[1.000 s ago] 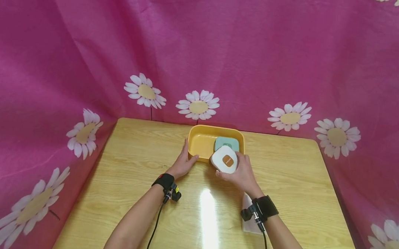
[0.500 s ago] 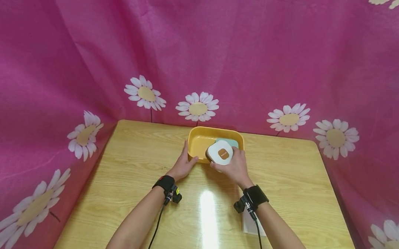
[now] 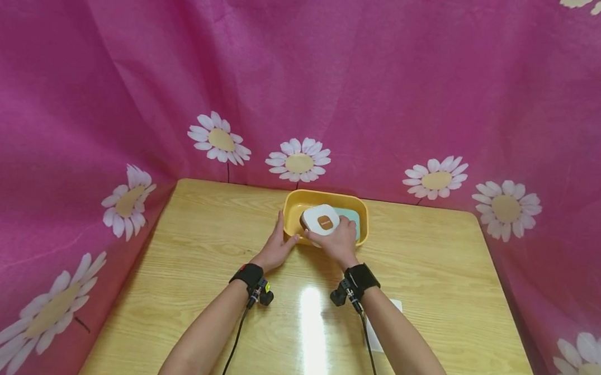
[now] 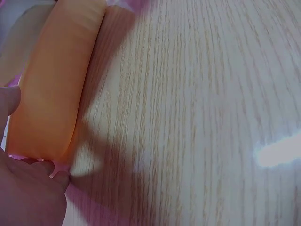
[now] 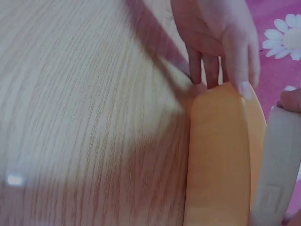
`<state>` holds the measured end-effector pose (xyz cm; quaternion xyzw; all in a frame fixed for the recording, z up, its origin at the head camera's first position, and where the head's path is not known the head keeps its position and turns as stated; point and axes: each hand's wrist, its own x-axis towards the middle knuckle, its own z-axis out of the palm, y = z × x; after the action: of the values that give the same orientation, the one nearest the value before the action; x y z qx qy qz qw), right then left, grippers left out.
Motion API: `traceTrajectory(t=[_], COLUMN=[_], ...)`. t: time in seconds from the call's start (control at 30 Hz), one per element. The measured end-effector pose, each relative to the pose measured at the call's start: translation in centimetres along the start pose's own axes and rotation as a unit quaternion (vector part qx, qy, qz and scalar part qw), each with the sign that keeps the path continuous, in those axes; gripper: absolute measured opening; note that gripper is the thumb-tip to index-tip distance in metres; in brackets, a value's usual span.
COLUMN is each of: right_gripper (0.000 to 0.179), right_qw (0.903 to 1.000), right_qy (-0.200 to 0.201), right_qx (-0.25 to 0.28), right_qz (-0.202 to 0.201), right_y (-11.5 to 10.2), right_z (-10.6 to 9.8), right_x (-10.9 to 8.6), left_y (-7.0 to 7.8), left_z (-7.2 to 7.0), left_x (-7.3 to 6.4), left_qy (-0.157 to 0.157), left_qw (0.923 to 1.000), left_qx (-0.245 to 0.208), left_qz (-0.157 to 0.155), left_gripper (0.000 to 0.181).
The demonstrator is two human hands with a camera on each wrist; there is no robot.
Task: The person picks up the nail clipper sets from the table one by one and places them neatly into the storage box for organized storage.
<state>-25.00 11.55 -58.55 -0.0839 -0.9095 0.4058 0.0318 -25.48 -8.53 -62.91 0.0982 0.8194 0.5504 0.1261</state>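
Note:
A yellow rectangular box with rounded corners stands near the table's back edge. My left hand holds its left end, thumb at the near rim and fingers along the outer side. My right hand grips a small white rounded-square container with a brown square label on top. That container is tilted and overlaps the yellow box's left half. In the right wrist view, the side of the white container shows a raised rectangle. A pale green container lies in the box's right half, partly hidden by the right hand.
On the wooden table, a flat white item lies partly under my right forearm. Pink cloth with daisies rises directly behind the box and at both sides. A cable trails from the right wrist camera.
My right hand has carried the white container leftward and slightly away from me, from the near right rim to over the box's left half. The left hand stays in place.

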Motion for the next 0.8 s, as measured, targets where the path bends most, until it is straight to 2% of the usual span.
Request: traceTrajectory(t=[0.2,0.37,0.53,0.8], right_gripper=[0.112,0.113,0.113,0.108], right_qw=[0.9997,0.9995,0.9987,0.9971], right_qy=[0.003,0.016,0.028,0.027], right_qx=[-0.002,-0.018,-0.041,-0.059], right_qz=[0.022,0.022,0.011,0.04], right_y=[-1.0,-1.3,-1.6,-2.1], right_z=[0.9,1.2,1.7,3.4], right_x=[0.4,0.8,1.0,1.8], left_y=[-0.1,-0.2,-0.4,-0.4], left_z=[-0.1,-0.1,-0.1,0.2], left_x=[0.1,0.1,0.2,0.3], left_qy=[-0.002,-0.004,0.002,0.005], left_qw=[0.9999,0.9998,0.9999,0.9998], left_qx=[-0.011,-0.019,-0.008,0.001], left_qz=[0.0,-0.001,0.009,0.018], left_gripper=[0.089,0.09,0.089,0.087])
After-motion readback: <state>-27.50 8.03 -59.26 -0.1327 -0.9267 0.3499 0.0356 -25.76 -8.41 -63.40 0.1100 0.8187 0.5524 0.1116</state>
